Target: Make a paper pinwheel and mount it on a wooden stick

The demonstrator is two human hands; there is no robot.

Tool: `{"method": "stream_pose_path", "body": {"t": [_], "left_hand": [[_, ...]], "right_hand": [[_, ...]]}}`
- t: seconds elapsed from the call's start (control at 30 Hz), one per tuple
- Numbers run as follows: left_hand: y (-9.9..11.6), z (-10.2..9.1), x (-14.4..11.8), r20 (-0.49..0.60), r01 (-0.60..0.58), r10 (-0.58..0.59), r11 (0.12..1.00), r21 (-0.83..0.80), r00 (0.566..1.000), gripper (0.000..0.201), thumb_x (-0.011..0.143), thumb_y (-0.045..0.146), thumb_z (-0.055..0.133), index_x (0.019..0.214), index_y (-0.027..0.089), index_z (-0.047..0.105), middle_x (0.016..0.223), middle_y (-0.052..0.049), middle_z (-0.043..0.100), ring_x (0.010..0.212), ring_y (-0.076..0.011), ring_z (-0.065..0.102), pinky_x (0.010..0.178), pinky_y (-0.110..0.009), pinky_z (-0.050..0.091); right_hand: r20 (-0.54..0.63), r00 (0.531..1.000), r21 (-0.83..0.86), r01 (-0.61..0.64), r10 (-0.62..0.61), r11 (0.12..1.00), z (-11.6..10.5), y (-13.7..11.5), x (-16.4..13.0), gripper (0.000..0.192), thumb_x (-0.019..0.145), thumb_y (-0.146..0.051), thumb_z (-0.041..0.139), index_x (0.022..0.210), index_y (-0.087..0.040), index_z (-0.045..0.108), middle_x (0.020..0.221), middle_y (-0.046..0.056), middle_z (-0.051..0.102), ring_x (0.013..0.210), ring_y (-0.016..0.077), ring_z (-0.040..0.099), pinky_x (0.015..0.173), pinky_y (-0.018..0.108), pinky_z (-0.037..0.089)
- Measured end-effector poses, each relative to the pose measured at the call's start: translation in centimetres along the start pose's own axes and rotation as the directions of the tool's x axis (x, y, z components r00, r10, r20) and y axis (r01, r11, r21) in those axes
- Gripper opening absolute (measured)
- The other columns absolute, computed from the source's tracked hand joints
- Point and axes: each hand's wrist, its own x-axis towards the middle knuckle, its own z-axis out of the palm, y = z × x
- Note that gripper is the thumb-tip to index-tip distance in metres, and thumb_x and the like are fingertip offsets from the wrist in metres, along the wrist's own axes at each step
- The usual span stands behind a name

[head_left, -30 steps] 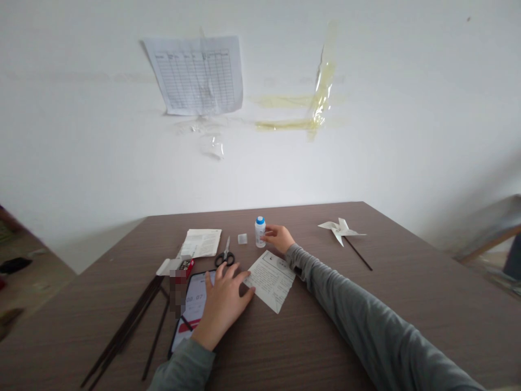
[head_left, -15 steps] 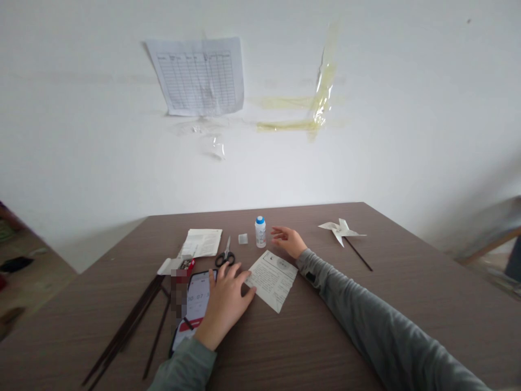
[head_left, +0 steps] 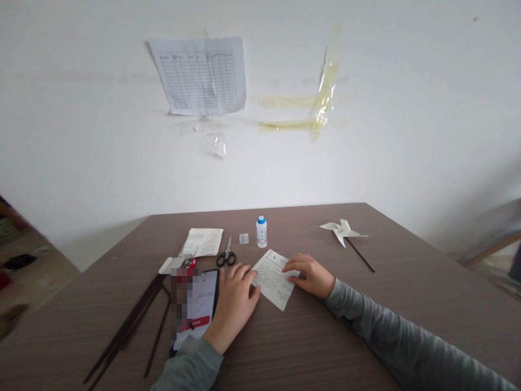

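A square printed sheet of paper (head_left: 273,282) lies turned cornerwise on the table between my hands. My left hand (head_left: 235,296) rests spread out, its fingertips near the sheet's left corner and its wrist beside the phone (head_left: 205,293). Over the sheet's right corner is my right hand (head_left: 313,276), fingers curved and apart from the thumb, with nothing gripped. Whether its fingertips touch the paper I cannot tell. Behind the sheet stands a white bottle with a blue cap (head_left: 261,232). Black-handled scissors (head_left: 227,256) lie just beyond my left hand.
Dark thin sticks (head_left: 126,328) lie at the left, near a red box (head_left: 188,264). A stack of paper (head_left: 203,241) and a small clear piece (head_left: 243,238) sit farther back. A paper pinwheel (head_left: 342,232) on a stick lies right. The wall (head_left: 285,174) rises behind the table (head_left: 317,345).
My right hand has come back from beside the bottle to the sheet's right corner. My left hand stays nearly in place, spread by the sheet. The view has shifted slightly.
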Motion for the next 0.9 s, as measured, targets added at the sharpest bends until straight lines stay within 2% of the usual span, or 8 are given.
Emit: {"method": "stream_pose_path", "body": {"t": [0.13, 0.27, 0.4, 0.67, 0.9], "left_hand": [[0.3, 0.8, -0.2, -0.010, -0.030, 0.030, 0.999, -0.038, 1.000, 0.045, 0.115, 0.021, 0.075, 0.155, 0.029, 0.095, 0.168, -0.015, 0.091, 0.169, -0.0458, 0.078, 0.155, -0.081, 0.047], [1.0, 1.0, -0.4, 0.033, -0.033, 0.035, 0.999, -0.042, 0.999, 0.045, 0.114, 0.026, 0.083, 0.158, 0.026, 0.093, 0.173, -0.018, 0.088, 0.172, -0.0473, 0.075, 0.155, -0.084, 0.045], [1.4, 0.8, -0.5, 0.032, -0.028, 0.029, 0.999, -0.043, 0.999, 0.042, 0.112, 0.028, 0.088, 0.154, 0.027, 0.094, 0.172, -0.018, 0.088, 0.171, -0.0481, 0.075, 0.155, -0.086, 0.045], [1.9, 0.1, -0.4, 0.078, -0.007, 0.010, 0.999, -0.040, 0.997, 0.045, 0.113, 0.023, 0.086, 0.157, 0.025, 0.093, 0.176, -0.019, 0.086, 0.175, -0.0487, 0.073, 0.157, -0.084, 0.043], [1.8, 0.7, -0.5, 0.040, -0.016, 0.017, 0.999, -0.045, 0.999, 0.043, 0.112, 0.024, 0.088, 0.154, 0.026, 0.093, 0.172, -0.019, 0.088, 0.171, -0.0495, 0.076, 0.155, -0.085, 0.047]], "right_hand": [[0.045, 0.999, -0.096, 0.009, -0.005, 0.995, 0.2, -0.8, -1.4, 0.010, 0.104, -0.032, 0.099, 0.113, -0.035, 0.102, 0.120, 0.012, 0.101, 0.115, 0.0376, 0.094, 0.114, 0.055, 0.071], [0.101, 0.994, -0.151, 0.046, -0.031, 0.987, 0.0, -1.7, -1.6, 0.020, 0.098, -0.034, 0.109, 0.116, -0.035, 0.102, 0.121, 0.010, 0.100, 0.115, 0.0366, 0.093, 0.111, 0.052, 0.069], [0.101, 0.994, -0.230, 0.051, -0.028, 0.972, -0.1, -2.8, -1.2, 0.026, 0.094, -0.040, 0.113, 0.117, -0.034, 0.102, 0.121, 0.009, 0.099, 0.114, 0.0368, 0.092, 0.107, 0.051, 0.069], [0.111, 0.994, -0.288, 0.016, 0.017, 0.957, -0.1, -3.7, -1.0, 0.032, 0.092, -0.039, 0.114, 0.121, -0.033, 0.103, 0.121, 0.011, 0.099, 0.114, 0.0394, 0.092, 0.104, 0.052, 0.069], [0.127, 0.991, -0.305, 0.010, 0.030, 0.952, -0.1, -3.5, -0.9, 0.030, 0.096, -0.033, 0.109, 0.125, -0.035, 0.103, 0.121, 0.011, 0.099, 0.114, 0.0381, 0.092, 0.106, 0.051, 0.068]]}}
